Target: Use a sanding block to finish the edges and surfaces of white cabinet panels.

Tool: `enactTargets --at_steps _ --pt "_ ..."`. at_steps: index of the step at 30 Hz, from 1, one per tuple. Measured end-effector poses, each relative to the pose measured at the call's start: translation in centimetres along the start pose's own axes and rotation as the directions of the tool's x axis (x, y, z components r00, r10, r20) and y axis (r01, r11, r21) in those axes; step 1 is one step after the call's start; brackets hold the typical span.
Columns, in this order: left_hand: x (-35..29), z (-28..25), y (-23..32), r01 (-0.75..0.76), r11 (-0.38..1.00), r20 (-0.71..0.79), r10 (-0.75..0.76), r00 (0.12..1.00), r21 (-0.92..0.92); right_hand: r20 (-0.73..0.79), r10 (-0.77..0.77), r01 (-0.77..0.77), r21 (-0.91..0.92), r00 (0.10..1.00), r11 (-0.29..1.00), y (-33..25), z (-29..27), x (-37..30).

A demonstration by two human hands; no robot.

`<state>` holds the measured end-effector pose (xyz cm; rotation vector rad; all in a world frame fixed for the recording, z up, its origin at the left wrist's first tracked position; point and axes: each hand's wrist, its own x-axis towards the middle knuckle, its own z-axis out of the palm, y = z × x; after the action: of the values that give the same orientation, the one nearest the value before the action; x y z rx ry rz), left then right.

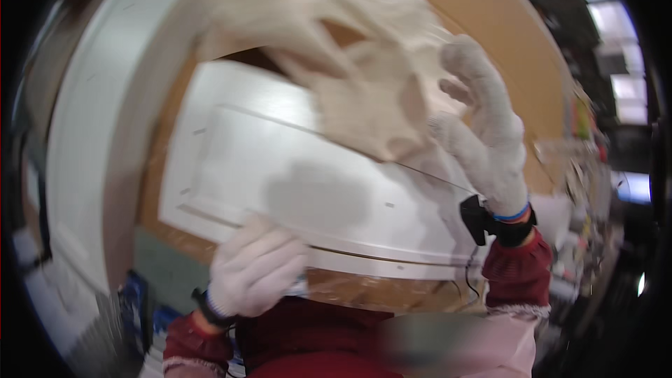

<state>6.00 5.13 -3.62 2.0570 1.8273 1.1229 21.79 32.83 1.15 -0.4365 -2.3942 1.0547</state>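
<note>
White knit gloves cover both hands. My left hand (255, 266) is closed at the near edge of a white panel (231, 140) with a recessed frame. Under its fingers shows a small pale bluish bit, too blurred to name. My right hand (486, 119) is raised over the panel's right side, thumb and fingers curved and apart. Next to those fingers is a crumpled beige sheet (371, 91), paper or cloth, smeared by motion. It covers the panel's far part. Whether the fingertips touch the sheet, I cannot tell.
Brown cardboard (497, 7) lies under and beyond the panel. A long white board (91, 119) runs along the left side. Clear plastic film (350, 283) borders the near edge. Blurred shelves with goods (581, 217) stand at the right.
</note>
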Motion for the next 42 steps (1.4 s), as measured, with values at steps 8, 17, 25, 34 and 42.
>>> enactTargets --at_steps 8,17,25,34,42 --pt "0.4 3.3 0.7 -0.08 0.996 -0.006 0.08 0.997 -0.036 -0.664 0.49 -0.58 0.103 0.565 0.808 -5.0 -5.0 -26.4" --pt "2.2 3.8 2.1 0.08 0.99 0.046 -0.086 0.995 0.12 -0.908 0.3 -0.858 -0.11 0.292 0.502 -2.9 -3.0 -34.4" --pt "0.2 4.0 1.8 0.08 0.971 -0.049 -0.071 0.996 0.226 -0.906 0.357 -0.878 -0.032 0.227 0.477 -1.8 -2.8 -34.5" --pt "3.5 0.2 3.1 0.81 0.533 0.274 -0.764 0.585 -0.244 -0.881 0.362 -0.854 -0.086 0.306 0.513 -2.0 -3.7 -34.2" --pt "16.3 2.1 5.4 -0.135 0.986 0.547 0.164 0.821 -0.095 -0.776 0.35 -0.797 -0.303 0.524 0.523 -3.2 -4.2 -35.2"
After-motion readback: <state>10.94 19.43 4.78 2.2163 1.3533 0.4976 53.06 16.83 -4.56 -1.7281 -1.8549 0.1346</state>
